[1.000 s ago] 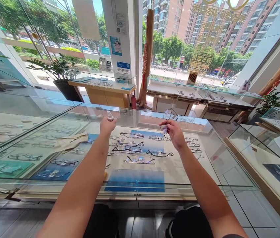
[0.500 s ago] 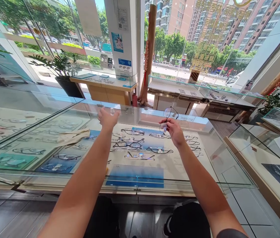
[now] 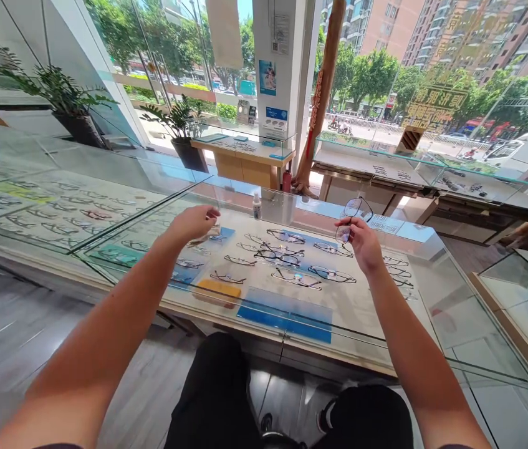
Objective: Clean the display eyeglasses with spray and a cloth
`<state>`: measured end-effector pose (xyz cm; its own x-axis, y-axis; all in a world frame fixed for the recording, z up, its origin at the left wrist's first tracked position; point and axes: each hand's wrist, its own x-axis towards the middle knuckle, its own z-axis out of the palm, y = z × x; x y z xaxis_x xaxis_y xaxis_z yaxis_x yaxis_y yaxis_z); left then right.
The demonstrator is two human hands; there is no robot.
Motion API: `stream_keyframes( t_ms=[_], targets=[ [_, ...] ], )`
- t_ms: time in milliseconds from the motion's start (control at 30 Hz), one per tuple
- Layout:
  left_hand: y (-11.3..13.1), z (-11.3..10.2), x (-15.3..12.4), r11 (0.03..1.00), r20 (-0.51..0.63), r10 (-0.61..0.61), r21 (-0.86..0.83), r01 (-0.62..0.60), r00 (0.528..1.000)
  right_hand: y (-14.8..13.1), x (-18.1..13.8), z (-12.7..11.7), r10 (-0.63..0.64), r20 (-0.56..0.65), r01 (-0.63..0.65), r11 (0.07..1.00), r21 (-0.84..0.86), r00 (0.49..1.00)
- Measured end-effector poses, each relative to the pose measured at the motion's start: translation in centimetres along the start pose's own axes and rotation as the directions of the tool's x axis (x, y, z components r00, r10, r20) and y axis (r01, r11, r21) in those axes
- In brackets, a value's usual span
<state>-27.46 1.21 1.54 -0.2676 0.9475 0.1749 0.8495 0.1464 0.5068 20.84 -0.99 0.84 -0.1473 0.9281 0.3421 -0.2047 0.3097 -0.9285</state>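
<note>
My right hand point(image 3: 365, 244) is raised over the glass display counter point(image 3: 436, 293), pinching a pair of thin dark-framed glasses point(image 3: 356, 212) by one side. My left hand point(image 3: 194, 221) reaches out to the left over the counter top, with its fingers curled onto a beige cloth point(image 3: 202, 237) that lies on the glass. A small clear spray bottle point(image 3: 257, 206) with a white cap stands upright on the glass between my hands, with neither hand touching it. Rows of eyeglasses point(image 3: 287, 259) lie inside the case below.
Another glass case point(image 3: 34, 199) full of glasses runs off to the left. More counters point(image 3: 245, 156) stand by the window with potted plants point(image 3: 182, 134). A further case point(image 3: 520, 299) is at the right. My knees point(image 3: 292, 405) are below the counter edge.
My left hand has let go of the spray bottle, which now stands on the glass, and has moved left to the cloth. My view has turned left. The right hand still holds the glasses.
</note>
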Motion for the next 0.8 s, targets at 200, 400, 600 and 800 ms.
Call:
stream_keyframes(
  t_ms=[200, 400, 600, 800],
  targets=[
    [-5.0, 0.9, 0.3, 0.963, 0.009, 0.080, 0.257, -0.079, 0.997, 0.1, -0.1, -0.1, 0.002, 0.005, -0.002, 1.000, 0.013, 1.000],
    [-5.1, 1.9, 2.3, 0.958, 0.119, 0.104, 0.255, -0.131, 0.987, 0.4, 0.0, -0.3, 0.001, 0.015, -0.001, 1.000, -0.005, 1.000],
    [-4.3, 2.3, 2.2, 0.946, 0.098, 0.166, 0.265, -0.187, 0.981, 0.4, 0.0, -0.2, -0.001, 0.012, 0.001, 1.000, 0.012, 1.000],
    [-4.1, 2.2, 2.2, 0.964, 0.004, 0.106, 0.247, -0.104, 0.994, 0.6, 0.1, -0.3, 0.003, 0.016, -0.003, 1.000, 0.005, 1.000]
  ],
)
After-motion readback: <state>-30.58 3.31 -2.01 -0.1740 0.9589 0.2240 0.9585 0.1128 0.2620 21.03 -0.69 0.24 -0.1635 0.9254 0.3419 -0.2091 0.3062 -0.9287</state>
